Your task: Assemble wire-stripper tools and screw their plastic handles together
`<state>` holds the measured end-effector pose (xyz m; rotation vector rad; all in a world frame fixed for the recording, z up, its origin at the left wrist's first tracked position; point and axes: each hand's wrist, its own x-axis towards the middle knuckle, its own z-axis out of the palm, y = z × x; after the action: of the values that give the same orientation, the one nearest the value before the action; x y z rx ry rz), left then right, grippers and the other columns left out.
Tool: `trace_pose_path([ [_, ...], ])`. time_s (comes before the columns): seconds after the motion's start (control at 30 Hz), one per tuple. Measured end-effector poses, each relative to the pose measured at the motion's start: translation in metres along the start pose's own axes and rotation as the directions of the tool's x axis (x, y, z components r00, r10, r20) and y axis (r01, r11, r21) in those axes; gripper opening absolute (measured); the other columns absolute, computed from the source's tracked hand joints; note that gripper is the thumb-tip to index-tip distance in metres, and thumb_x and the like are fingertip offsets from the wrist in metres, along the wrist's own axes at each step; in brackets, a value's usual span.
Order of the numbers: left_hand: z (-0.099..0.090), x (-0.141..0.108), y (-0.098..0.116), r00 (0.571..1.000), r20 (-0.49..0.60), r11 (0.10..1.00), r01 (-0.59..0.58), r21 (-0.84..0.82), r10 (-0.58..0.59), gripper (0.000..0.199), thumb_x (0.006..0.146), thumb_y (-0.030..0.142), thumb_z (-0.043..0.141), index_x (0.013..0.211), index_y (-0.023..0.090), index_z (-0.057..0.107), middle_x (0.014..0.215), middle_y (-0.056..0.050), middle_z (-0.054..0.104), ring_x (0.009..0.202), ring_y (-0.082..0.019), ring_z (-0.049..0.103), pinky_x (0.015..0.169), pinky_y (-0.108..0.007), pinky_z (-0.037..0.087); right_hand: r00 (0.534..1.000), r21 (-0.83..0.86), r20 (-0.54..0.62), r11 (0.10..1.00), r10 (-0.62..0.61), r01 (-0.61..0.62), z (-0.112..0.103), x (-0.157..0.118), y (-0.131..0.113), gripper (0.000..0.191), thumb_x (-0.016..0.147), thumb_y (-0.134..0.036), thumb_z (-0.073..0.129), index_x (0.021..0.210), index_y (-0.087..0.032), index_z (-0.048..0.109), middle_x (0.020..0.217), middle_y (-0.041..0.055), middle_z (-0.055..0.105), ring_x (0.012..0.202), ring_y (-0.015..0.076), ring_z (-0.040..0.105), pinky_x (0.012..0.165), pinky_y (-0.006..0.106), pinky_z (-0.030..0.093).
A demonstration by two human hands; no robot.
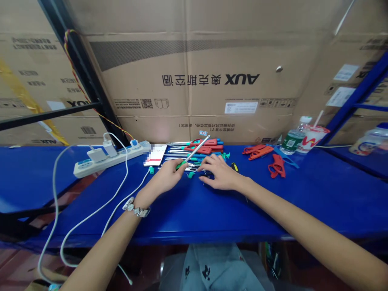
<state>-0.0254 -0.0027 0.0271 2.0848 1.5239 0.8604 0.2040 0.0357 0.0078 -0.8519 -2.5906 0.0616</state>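
Observation:
My left hand [168, 176] is closed around the green end of a lighter barrel [197, 147], a thin silver metal tube that tilts up to the right. My right hand [220, 173] reaches over small parts with its fingers bent and apart. Dark and thin metal pieces lie beneath its fingertips; what they touch is partly hidden. Behind both hands lies a pile of long-nosed lighters [202, 149] with red handles, among loose silver and blue rods. A small green piece [190, 175] rests between my hands. Right of my right hand is a small yellow and black piece [234, 166].
A white power strip [133, 152] with plugs and trailing cables lies left on the blue table [224, 218]. Next to it is a white phone-like slab [156, 155]. Red handle shells [277, 166], a water bottle [293, 139] and a cup [313, 137] stand right. Cardboard boxes [194, 93] form the back wall.

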Motion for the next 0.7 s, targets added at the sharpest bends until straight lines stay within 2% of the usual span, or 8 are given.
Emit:
trace_pose_path([
  [0.13,0.001,0.008,-0.006,0.999,-0.034,0.998,-0.033,0.053,0.035,0.029,0.096,0.039,0.045,0.073,0.021,0.049,0.057,0.002,0.051,0.052,-0.016,0.045,0.052,-0.027,0.031,0.991,-0.064,0.113,0.995,-0.074,0.081,0.004,0.012,-0.009,0.027,0.097,-0.033,0.066,0.121,-0.023,0.071,0.121,0.0101,0.064,0.112,0.0288,0.052,0.094,0.043,0.037],
  [0.33,0.003,0.006,-0.019,0.992,-0.105,0.986,-0.059,0.155,0.076,0.029,0.098,0.038,0.043,0.076,0.021,0.051,0.061,0.0,0.054,0.055,-0.017,0.05,0.056,-0.028,0.031,0.984,-0.151,0.143,0.98,-0.107,0.128,0.016,0.035,-0.01,0.022,0.097,-0.028,0.064,0.115,-0.02,0.073,0.115,0.0113,0.065,0.11,0.0289,0.052,0.092,0.042,0.036],
  [0.43,-0.001,0.005,-0.026,0.989,-0.136,0.985,-0.033,0.168,0.056,0.029,0.099,0.038,0.044,0.078,0.02,0.053,0.063,0.0,0.055,0.055,-0.017,0.05,0.055,-0.028,0.031,0.995,-0.098,0.083,0.993,-0.061,0.069,0.019,0.041,-0.017,0.02,0.093,-0.026,0.066,0.111,-0.019,0.072,0.111,0.0098,0.066,0.108,0.027,0.053,0.091,0.04,0.037],
  [0.6,-0.009,0.003,-0.036,0.988,-0.148,0.986,-0.016,0.169,0.041,0.027,0.099,0.036,0.045,0.08,0.019,0.056,0.064,-0.001,0.057,0.056,-0.017,0.051,0.056,-0.028,0.031,0.997,-0.038,-0.011,0.996,0.078,-0.079,0.03,0.051,-0.037,0.028,0.091,-0.045,0.07,0.097,-0.018,0.072,0.1,0.0095,0.067,0.104,0.0276,0.054,0.089,0.04,0.039],
  [0.7,-0.01,0.001,-0.038,0.99,-0.137,0.985,-0.015,0.174,0.04,0.028,0.098,0.035,0.046,0.076,0.02,0.052,0.062,0.0,0.055,0.055,-0.017,0.049,0.055,-0.027,0.029,0.989,-0.049,-0.009,0.988,0.146,-0.146,0.039,0.057,-0.043,0.018,0.091,-0.036,0.071,0.091,-0.018,0.072,0.097,0.0097,0.067,0.102,0.0273,0.055,0.086,0.039,0.038],
])
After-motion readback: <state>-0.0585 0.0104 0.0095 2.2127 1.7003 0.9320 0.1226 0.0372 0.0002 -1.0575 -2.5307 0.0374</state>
